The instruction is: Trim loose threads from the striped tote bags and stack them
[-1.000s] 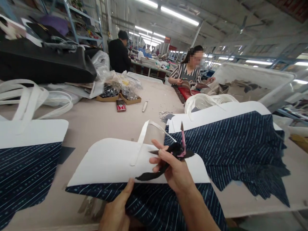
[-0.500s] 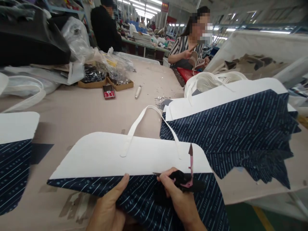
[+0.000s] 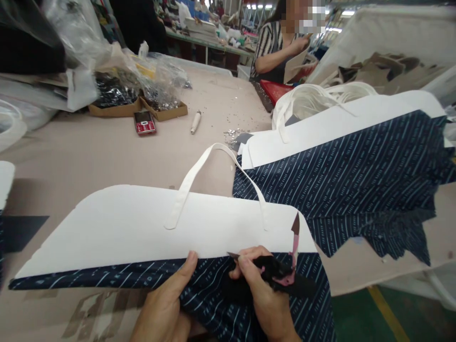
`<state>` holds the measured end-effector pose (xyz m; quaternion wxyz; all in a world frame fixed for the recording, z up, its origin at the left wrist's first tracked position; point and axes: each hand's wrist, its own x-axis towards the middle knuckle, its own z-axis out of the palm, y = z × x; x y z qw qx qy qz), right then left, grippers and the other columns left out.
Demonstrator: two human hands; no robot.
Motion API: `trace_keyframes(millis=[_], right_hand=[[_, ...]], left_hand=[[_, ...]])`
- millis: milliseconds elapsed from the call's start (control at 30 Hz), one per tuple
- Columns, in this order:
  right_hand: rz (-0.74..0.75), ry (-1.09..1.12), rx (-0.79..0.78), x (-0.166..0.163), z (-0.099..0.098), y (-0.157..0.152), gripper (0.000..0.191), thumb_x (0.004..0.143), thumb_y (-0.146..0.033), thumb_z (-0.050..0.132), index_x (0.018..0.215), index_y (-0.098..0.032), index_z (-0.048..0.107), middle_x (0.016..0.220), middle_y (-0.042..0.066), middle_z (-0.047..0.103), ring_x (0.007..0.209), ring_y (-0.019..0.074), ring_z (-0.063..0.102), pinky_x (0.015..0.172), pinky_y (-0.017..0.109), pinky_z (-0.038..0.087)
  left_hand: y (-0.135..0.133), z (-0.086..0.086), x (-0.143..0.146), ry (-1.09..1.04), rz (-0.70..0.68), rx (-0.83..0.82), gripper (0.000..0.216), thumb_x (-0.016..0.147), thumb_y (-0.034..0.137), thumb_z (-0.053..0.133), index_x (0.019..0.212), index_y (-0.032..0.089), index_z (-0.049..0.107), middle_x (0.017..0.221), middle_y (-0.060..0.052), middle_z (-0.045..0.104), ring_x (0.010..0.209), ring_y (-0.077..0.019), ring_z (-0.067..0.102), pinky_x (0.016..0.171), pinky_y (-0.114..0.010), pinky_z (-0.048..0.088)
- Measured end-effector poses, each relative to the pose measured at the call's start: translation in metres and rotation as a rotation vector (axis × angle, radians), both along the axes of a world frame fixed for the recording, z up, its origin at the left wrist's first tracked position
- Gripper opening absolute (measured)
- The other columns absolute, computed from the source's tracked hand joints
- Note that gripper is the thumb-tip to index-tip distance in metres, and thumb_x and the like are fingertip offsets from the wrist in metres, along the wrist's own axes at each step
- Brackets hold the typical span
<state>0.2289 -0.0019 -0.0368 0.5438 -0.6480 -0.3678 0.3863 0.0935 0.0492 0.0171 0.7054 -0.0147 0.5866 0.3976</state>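
In front of me lies a bag panel with a white upper part [image 3: 114, 223], a striped navy fabric [image 3: 210, 304] below it and a white strap handle [image 3: 192, 175] looping up from it. My left hand [image 3: 166, 299] grips the panel, thumb on top by the seam and the other fingers under the fabric. My right hand [image 3: 261, 289] is closed around a pair of scissors [image 3: 295, 237] with pink metal and black-covered handles. One blade tip points left along the seam and the other blade points up, wide apart from it.
A stack of similar panels [image 3: 342, 137] fans out at right. Farther back lie a red phone [image 3: 144, 123], a pale pen-like tool [image 3: 195, 122] and cardboard trays [image 3: 167, 112] of small parts. A co-worker [image 3: 274, 47] handles a piece beyond the table.
The view has tilted down and come closer. The panel's left end reaches farther left and lies flatter. Both hands keep their holds near the seam; the co-worker's arms have shifted.
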Motion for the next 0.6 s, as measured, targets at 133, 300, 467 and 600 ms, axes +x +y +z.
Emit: trace_keyframes(millis=[133, 300, 467, 600], right_hand=[[0.041, -0.022, 0.003, -0.003, 0.002, -0.001, 0.020, 0.093, -0.032, 0.063, 0.076, -0.022, 0.065, 0.070, -0.001, 0.068, 0.064, 0.0147, 0.067, 0.064, 0.026, 0.051], [0.065, -0.075, -0.020, -0.004, 0.004, -0.001, 0.022, 0.095, -0.031, 0.060, 0.075, -0.022, 0.063, 0.070, 0.000, 0.068, 0.065, 0.0153, 0.066, 0.064, 0.027, 0.050], [0.069, -0.158, -0.036, -0.006, 0.006, -0.002, 0.024, 0.095, -0.032, 0.059, 0.073, -0.022, 0.063, 0.072, 0.001, 0.069, 0.067, 0.0158, 0.065, 0.063, 0.026, 0.050], [0.066, -0.179, -0.033, -0.011, 0.005, -0.001, 0.023, 0.094, -0.030, 0.059, 0.073, -0.022, 0.063, 0.072, 0.002, 0.068, 0.066, 0.0164, 0.064, 0.060, 0.026, 0.049]], left_hand=[[0.000, -0.002, 0.000, -0.009, -0.023, 0.002, 0.035, 0.082, 0.024, 0.072, 0.117, 0.020, 0.072, 0.122, -0.007, 0.074, 0.115, -0.0258, 0.066, 0.103, -0.038, 0.052], [0.000, -0.002, 0.000, -0.022, -0.021, 0.016, 0.044, 0.084, 0.023, 0.070, 0.128, 0.023, 0.066, 0.126, -0.006, 0.072, 0.115, -0.0264, 0.066, 0.102, -0.037, 0.053], [-0.002, -0.004, -0.002, -0.073, 0.006, 0.021, 0.062, 0.081, 0.015, 0.072, 0.140, 0.027, 0.055, 0.127, -0.004, 0.071, 0.117, -0.0249, 0.065, 0.106, -0.039, 0.049], [-0.004, -0.011, -0.003, -0.084, 0.024, 0.002, 0.053, 0.083, 0.018, 0.071, 0.134, 0.024, 0.061, 0.126, -0.007, 0.072, 0.117, -0.0248, 0.065, 0.108, -0.040, 0.048]])
